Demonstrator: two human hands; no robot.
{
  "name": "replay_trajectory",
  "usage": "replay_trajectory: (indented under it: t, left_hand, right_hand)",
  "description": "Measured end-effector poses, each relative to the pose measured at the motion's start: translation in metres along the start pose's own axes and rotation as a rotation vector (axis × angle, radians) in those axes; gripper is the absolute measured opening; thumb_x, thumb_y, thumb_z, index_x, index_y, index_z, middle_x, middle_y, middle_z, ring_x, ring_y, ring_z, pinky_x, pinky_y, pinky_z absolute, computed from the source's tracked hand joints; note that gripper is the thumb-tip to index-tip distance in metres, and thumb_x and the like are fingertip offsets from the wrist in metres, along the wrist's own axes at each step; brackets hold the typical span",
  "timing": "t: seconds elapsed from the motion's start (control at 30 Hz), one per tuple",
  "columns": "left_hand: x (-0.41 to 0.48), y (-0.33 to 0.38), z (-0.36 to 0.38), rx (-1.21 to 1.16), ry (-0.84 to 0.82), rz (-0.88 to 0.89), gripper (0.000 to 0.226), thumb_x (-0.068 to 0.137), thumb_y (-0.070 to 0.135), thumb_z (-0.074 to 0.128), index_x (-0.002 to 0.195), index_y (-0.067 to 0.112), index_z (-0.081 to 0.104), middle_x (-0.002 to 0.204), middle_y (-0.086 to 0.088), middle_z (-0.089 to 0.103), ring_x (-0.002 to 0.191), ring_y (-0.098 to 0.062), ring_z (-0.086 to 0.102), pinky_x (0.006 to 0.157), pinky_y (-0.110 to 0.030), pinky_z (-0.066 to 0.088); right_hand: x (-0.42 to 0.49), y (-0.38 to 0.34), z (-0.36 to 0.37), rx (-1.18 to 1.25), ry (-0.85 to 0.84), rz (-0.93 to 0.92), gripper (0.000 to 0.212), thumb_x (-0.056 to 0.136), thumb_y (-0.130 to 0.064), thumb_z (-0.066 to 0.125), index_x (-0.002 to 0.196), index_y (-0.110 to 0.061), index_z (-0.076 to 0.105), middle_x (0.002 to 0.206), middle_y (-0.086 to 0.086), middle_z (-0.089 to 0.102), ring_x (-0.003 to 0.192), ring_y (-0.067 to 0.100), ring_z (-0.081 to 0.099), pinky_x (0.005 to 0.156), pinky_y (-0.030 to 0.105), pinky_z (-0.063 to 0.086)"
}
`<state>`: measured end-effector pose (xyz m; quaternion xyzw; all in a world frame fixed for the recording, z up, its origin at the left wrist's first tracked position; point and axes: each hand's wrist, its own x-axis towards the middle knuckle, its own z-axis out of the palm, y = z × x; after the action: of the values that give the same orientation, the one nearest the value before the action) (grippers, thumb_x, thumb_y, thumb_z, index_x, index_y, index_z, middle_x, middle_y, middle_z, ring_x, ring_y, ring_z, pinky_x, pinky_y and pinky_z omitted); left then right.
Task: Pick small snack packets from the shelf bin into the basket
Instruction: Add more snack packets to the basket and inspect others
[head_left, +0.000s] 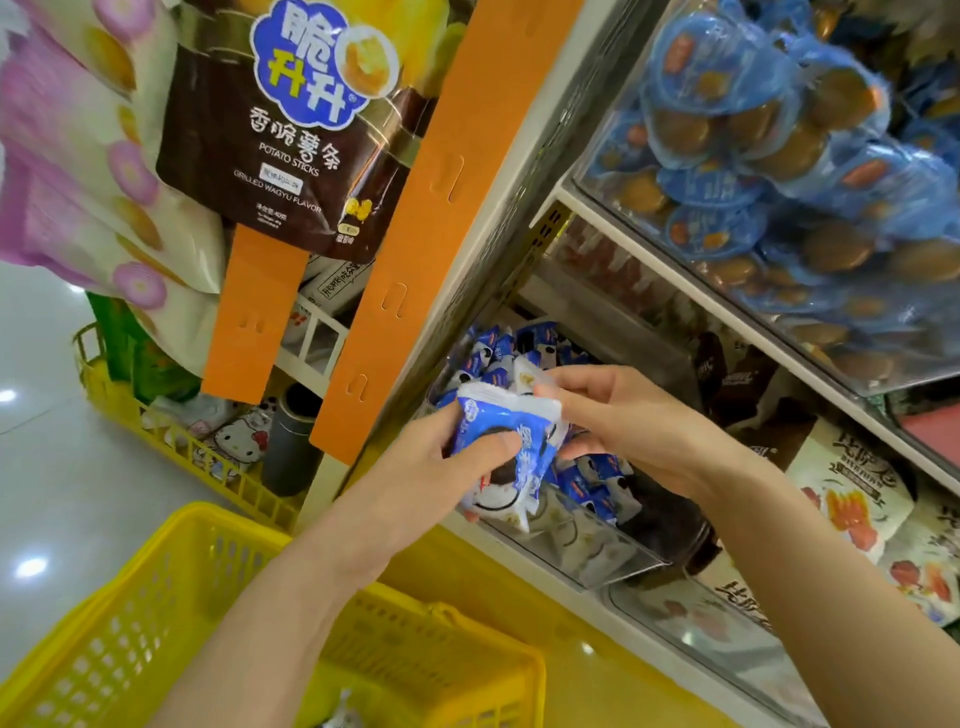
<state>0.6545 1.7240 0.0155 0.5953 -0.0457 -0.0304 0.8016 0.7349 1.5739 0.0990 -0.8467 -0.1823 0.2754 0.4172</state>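
Glossy pale floor (62, 467), yellow basket (104, 639), shelf bin (597, 556)

A white metal shelf unit (675, 275) stands on a pale glossy tiled floor (52, 493), its shelves sloping down toward the front edge. On the upper shelf sits a clear plastic bin (597, 176) heaped with blue-wrapped round brown snacks (727, 67). On the shelf below, at its left end, a clear plastic front-walled bin (597, 551) holds small blue-and-white packets (498, 353); dark brown packets (727, 384) lie just beside it, and white pouches with orange-red print (852, 499) lie further right. Against the unit's foot a yellow slatted plastic crate (156, 431) rests on the floor. Whether the yellow perforated plastic basket (156, 571) touches the floor cannot be told.
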Motion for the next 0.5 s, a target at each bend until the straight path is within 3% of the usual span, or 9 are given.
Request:
replay_trajectory:
  t: [0.1,0.17,0.27,0.37,0.43,0.5]
  left_hand:
    - [0.002,0.000,0.001,-0.092,0.091,0.054,0.017,0.088,0.030,0.053,0.104,0.030,0.059,0.073,0.018,0.069,0.062,0.009,0.061,0.049,-0.005,0.041]
    - [0.005,-0.002,-0.001,-0.105,0.157,0.093,0.033,0.077,0.043,0.055,0.106,0.030,0.058,0.081,0.016,0.072,0.075,0.005,0.066,0.058,-0.009,0.048]
    - [0.007,-0.005,-0.002,-0.134,0.207,0.107,0.049,0.068,0.047,0.055,0.111,0.025,0.059,0.091,0.007,0.073,0.083,-0.006,0.069,0.061,-0.016,0.052]
    - [0.007,-0.005,0.002,-0.150,0.189,0.130,0.050,0.069,0.046,0.056,0.114,0.026,0.058,0.095,0.007,0.072,0.086,-0.007,0.069,0.062,-0.016,0.052]
    - [0.007,-0.006,0.002,-0.168,0.213,0.144,0.054,0.068,0.047,0.056,0.119,0.028,0.055,0.100,0.007,0.071,0.089,-0.004,0.068,0.063,-0.013,0.051]
    - [0.006,-0.004,0.000,-0.180,0.246,0.139,0.058,0.068,0.048,0.054,0.123,0.030,0.051,0.105,0.008,0.068,0.089,0.002,0.066,0.061,-0.008,0.048]
  right_hand:
    - [0.001,0.005,-0.003,0.126,0.019,0.032,0.036,0.068,-0.037,0.066,0.101,-0.022,0.066,0.089,-0.001,0.074,0.080,0.009,0.070,0.062,0.017,0.054]
    - [-0.003,0.009,-0.005,0.160,-0.011,0.055,0.041,0.071,-0.029,0.067,0.111,-0.025,0.060,0.097,0.002,0.073,0.087,0.014,0.070,0.065,0.020,0.055]
    - [-0.007,0.016,-0.001,-0.003,-0.128,0.049,0.047,0.079,-0.020,0.068,0.123,-0.032,0.053,0.113,-0.002,0.068,0.098,0.012,0.067,0.076,0.022,0.054]
    - [-0.010,0.021,0.003,-0.024,-0.166,0.039,0.036,0.077,-0.022,0.069,0.110,-0.034,0.062,0.110,-0.006,0.069,0.099,0.012,0.066,0.080,0.022,0.054]
    - [-0.010,0.022,-0.005,0.080,-0.016,0.074,0.031,0.068,-0.026,0.072,0.098,-0.031,0.068,0.103,-0.001,0.071,0.092,0.015,0.069,0.072,0.021,0.055]
    - [-0.003,0.030,-0.020,0.164,0.275,0.112,0.026,0.069,-0.025,0.072,0.095,-0.022,0.067,0.098,0.004,0.070,0.082,0.013,0.070,0.066,0.019,0.055]
